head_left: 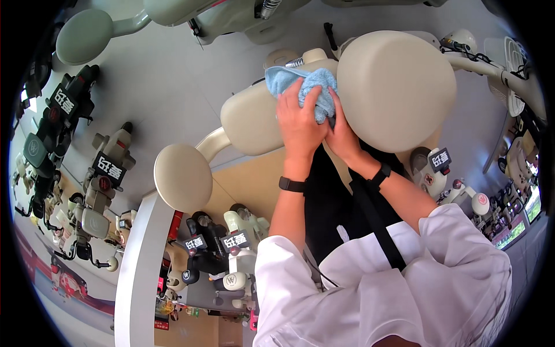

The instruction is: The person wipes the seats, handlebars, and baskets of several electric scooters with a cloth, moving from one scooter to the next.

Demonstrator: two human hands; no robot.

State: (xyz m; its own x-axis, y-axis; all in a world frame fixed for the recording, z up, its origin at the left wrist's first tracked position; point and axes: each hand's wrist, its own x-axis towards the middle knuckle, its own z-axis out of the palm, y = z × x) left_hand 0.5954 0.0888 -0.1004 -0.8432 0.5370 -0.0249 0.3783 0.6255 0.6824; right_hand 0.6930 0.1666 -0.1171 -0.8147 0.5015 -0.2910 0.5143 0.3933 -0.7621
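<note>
A light blue cloth (277,80) is bunched up over the gap between the wide front seat (399,89) and the longer rear seat (248,118) of a cream scooter. My left hand (302,122) presses on the cloth with bent, spread fingers. Close against it on the right, my right hand (343,136) grips the cloth's near right side, beside the edge of the front seat. Part of the right fingers is hidden by the cloth. A round cream backrest (183,178) rises behind the rear seat on a curved support.
The scooter's handlebar (483,66) with dark cables extends to the right. Another greenish-grey scooter (173,8) stands beyond it. Several parked scooters (95,222) fill the left side, others (234,246) the lower middle. A white-edged partition (139,272) stands at lower left.
</note>
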